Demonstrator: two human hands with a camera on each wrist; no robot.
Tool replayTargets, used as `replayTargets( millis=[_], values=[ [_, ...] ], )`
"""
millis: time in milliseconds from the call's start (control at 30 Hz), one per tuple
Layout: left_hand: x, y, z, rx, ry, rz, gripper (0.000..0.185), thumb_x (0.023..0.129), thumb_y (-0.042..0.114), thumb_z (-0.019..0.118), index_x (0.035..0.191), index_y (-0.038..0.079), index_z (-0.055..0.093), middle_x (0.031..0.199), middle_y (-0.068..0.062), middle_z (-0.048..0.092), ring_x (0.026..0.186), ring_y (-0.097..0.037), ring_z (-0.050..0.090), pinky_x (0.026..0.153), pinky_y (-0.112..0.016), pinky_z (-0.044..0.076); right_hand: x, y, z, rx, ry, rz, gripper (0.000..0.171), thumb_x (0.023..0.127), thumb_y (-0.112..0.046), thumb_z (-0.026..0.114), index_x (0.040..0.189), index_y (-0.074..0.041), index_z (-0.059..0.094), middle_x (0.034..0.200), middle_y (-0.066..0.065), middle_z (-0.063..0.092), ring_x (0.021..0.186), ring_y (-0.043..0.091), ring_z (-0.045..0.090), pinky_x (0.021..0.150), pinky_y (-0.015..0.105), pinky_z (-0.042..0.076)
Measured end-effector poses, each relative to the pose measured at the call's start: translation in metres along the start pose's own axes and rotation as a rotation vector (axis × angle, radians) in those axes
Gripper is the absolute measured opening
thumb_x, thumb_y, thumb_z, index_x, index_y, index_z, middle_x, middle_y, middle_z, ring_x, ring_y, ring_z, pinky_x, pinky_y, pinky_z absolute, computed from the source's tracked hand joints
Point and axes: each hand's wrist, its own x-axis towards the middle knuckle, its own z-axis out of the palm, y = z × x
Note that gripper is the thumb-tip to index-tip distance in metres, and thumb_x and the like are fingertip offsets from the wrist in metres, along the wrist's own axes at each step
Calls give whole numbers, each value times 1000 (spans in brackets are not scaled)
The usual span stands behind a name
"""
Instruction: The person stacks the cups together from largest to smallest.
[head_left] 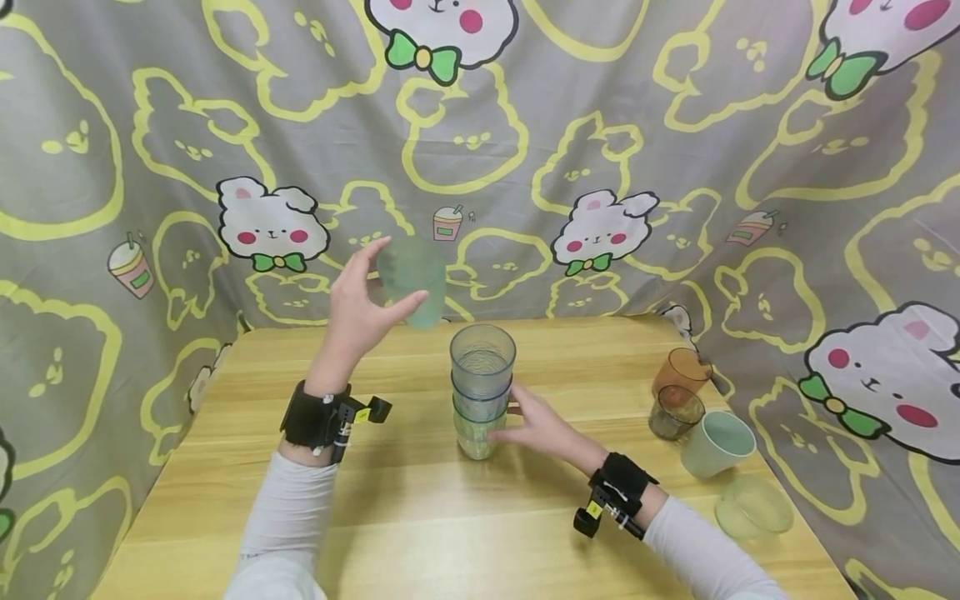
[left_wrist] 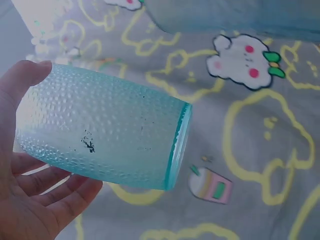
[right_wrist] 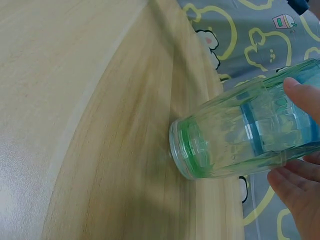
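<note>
My left hand (head_left: 360, 304) holds a pale green cup (head_left: 420, 279) in the air, to the left of and higher than the stack. In the left wrist view this cup (left_wrist: 105, 130) has a bumpy surface, lies nearly sideways and shows a few dark marks. Thumb and fingers are curled round one end of it. A stack of nested clear cups (head_left: 482, 387) stands upright on the table, bluish above and green-tinted below. Around its lower part, my right hand (head_left: 543, 429) has thumb and fingers on either side, as the stack (right_wrist: 225, 140) also shows in the right wrist view.
Along the right side of the wooden table (head_left: 420, 533) stand an orange cup (head_left: 667, 375), a brown glass (head_left: 675, 421), a pale green cup (head_left: 708, 450) and a yellowish cup (head_left: 753, 508). A patterned curtain (head_left: 495, 208) hangs behind the table and down its sides.
</note>
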Motion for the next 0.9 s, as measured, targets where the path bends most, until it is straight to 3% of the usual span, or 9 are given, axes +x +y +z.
replayTargets(
  millis=[267, 467, 633, 900],
  values=[
    [10, 31, -4, -54, 22, 97, 80, 70, 22, 87, 140, 11, 50, 129, -10, 60, 112, -21, 58, 92, -41, 58, 1, 4, 1, 7, -8, -12, 87, 74, -27, 84, 146, -14, 37, 135, 8, 57, 124, 24, 56, 104, 40, 51],
    [8, 52, 2, -121, -51, 202, 82, 68, 18, 88, 140, 8, 50, 122, -11, 63, 108, -19, 61, 87, -38, 59, 2, 3, -1, 13, -12, -13, 87, 75, -28, 84, 147, -16, 37, 136, 7, 57, 125, 24, 55, 105, 40, 51],
    [3, 54, 13, -142, -111, 290, 83, 66, 19, 89, 138, 5, 51, 117, -12, 65, 102, -20, 64, 83, -36, 61, 3, 3, 0, 18, -13, -2, 84, 77, -24, 83, 146, -16, 37, 137, 8, 56, 126, 25, 55, 105, 41, 50],
    [-14, 48, 24, -173, -187, 254, 84, 64, 17, 91, 137, 7, 52, 127, -10, 63, 108, -21, 64, 86, -34, 60, 1, 3, 1, 29, -20, -13, 83, 78, -20, 82, 147, -19, 36, 139, 8, 55, 127, 26, 54, 106, 43, 50]
  ],
)
